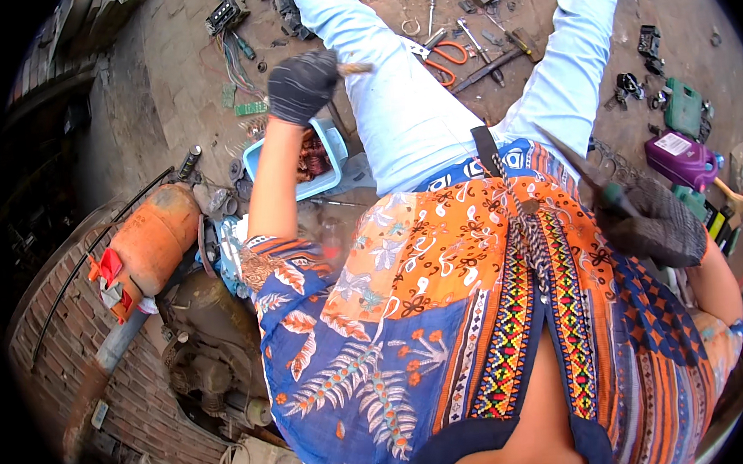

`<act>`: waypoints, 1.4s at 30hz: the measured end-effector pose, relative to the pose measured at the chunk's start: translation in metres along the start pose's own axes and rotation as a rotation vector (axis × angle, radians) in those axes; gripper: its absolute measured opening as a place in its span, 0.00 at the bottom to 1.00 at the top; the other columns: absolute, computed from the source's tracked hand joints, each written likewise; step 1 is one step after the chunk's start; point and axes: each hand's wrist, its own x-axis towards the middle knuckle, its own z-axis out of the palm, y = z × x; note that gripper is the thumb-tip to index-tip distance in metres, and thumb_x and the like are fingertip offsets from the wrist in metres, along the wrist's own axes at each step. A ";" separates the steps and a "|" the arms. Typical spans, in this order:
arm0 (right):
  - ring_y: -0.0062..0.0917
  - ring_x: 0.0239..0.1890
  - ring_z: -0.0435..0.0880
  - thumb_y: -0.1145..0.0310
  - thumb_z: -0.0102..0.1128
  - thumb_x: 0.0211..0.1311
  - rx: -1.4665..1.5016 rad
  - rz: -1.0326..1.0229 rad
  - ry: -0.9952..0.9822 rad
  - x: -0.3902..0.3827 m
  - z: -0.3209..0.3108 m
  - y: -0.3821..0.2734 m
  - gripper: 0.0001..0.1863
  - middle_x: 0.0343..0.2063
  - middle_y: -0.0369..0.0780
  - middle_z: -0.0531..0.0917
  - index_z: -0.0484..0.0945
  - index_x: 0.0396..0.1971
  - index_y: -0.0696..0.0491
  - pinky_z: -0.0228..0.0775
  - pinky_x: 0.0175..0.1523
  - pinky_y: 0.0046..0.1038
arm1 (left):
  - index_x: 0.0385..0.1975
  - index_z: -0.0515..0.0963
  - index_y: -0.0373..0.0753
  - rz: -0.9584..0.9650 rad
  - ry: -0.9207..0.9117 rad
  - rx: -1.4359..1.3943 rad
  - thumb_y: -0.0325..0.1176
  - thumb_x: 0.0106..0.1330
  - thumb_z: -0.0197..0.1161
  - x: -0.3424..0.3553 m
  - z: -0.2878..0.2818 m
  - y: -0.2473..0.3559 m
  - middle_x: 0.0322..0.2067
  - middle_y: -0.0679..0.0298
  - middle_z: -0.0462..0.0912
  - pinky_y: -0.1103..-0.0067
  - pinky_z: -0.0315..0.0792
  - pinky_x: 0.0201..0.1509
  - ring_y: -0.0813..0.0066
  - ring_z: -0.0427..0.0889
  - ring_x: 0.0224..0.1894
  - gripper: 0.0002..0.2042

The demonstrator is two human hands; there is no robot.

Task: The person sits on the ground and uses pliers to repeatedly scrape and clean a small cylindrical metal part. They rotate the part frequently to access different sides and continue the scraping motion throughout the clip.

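"Nearest?"
"Right hand (659, 225), closed round a blurred tool (586, 172), right of the lap (430, 148)."
"Farther?"
"Left forearm (272, 178) crosses the blue bin's (322, 183) edge; left hand (303, 87) grips a small brown piece (355, 68) over the left leg (393, 94)."
"Room?"
"Legs (567, 58) spread, gap wider far, orange-handled scissors (430, 56) between."

Past the wired parts (227, 16) on our left we see open ground (151, 101) for our left hand (304, 87), while our left trouser leg (385, 99) bars the inward way and tools (489, 72) crowd the space toward our right leg (582, 36).
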 end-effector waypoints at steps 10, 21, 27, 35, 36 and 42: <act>0.17 0.17 0.72 0.63 0.56 0.54 -0.134 -0.282 0.513 0.014 -0.012 0.009 0.14 0.25 0.38 0.76 0.76 0.28 0.61 0.64 0.22 0.19 | 0.34 0.76 0.43 -0.192 -0.226 -0.014 0.35 0.55 0.58 -0.022 -0.044 -0.032 0.30 0.58 0.80 0.67 0.73 0.34 0.58 0.80 0.33 0.08; 0.43 0.45 0.77 0.68 0.63 0.48 -0.599 -0.861 0.210 0.068 0.015 -0.015 0.10 0.32 0.50 0.80 0.77 0.23 0.62 0.68 0.51 0.35 | 0.33 0.76 0.45 0.224 -0.039 0.082 0.31 0.53 0.58 0.032 -0.092 0.040 0.24 0.62 0.77 0.71 0.72 0.25 0.65 0.79 0.27 0.08; 0.46 0.43 0.76 0.68 0.64 0.47 -0.675 -0.913 0.263 0.081 0.012 -0.007 0.11 0.36 0.53 0.77 0.77 0.25 0.62 0.67 0.51 0.37 | 0.36 0.76 0.46 0.325 -0.028 0.089 0.37 0.52 0.61 0.039 -0.103 0.055 0.25 0.63 0.78 0.71 0.72 0.27 0.66 0.80 0.29 0.11; 0.48 0.38 0.78 0.66 0.64 0.46 -0.754 -0.946 0.238 0.079 0.012 -0.010 0.14 0.40 0.57 0.76 0.79 0.29 0.60 0.71 0.45 0.36 | 0.36 0.76 0.46 0.456 0.023 0.188 0.41 0.52 0.60 0.045 -0.112 0.066 0.26 0.66 0.77 0.74 0.71 0.27 0.69 0.79 0.28 0.13; 0.48 0.38 0.78 0.66 0.64 0.46 -0.753 -0.946 0.226 0.079 0.013 -0.012 0.13 0.39 0.57 0.76 0.79 0.29 0.60 0.71 0.45 0.36 | 0.36 0.76 0.46 0.477 0.039 0.207 0.41 0.52 0.59 0.044 -0.112 0.067 0.26 0.66 0.77 0.74 0.71 0.27 0.70 0.78 0.28 0.13; 0.47 0.35 0.77 0.65 0.62 0.49 -0.702 -0.997 0.202 0.085 0.015 -0.015 0.13 0.36 0.55 0.76 0.78 0.25 0.61 0.71 0.42 0.37 | 0.38 0.76 0.46 0.643 0.167 0.200 0.40 0.51 0.60 0.055 -0.109 0.070 0.26 0.69 0.76 0.76 0.70 0.29 0.73 0.77 0.28 0.15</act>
